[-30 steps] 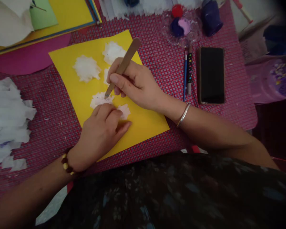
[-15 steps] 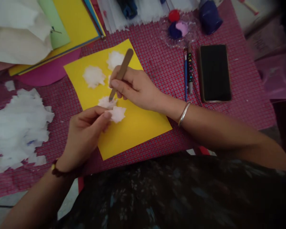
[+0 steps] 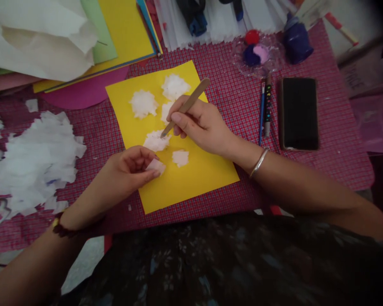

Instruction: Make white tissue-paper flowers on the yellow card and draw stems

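Note:
My right hand (image 3: 199, 123) grips a wooden craft stick (image 3: 194, 95), its lower tip touching a white tissue tuft (image 3: 156, 140) on the yellow sheet of paper (image 3: 194, 187). Between the thumb and fingers of my left hand (image 3: 127, 170) is a small white tissue paper piece (image 3: 157, 166), just left of a flat white patch (image 3: 180, 158) lying on the sheet. Farther up the sheet sit more white tufts, one at the left (image 3: 143, 103) and one at the top (image 3: 175, 87). Another tuft is partly hidden behind my right hand.
A heap of white tissue pieces (image 3: 38, 161) lies at the left. On the right are a black phone (image 3: 299, 114), a paintbrush (image 3: 261, 112), a dotted pen (image 3: 267, 106), a glass dish with paint (image 3: 238, 59) and a blue bottle (image 3: 297, 42). Coloured papers (image 3: 127, 34) are stacked behind.
My left hand has drawn back leftward from the white patch and now pinches a small tissue piece. The stick's tip stays at the tuft. The whole view has shifted slightly.

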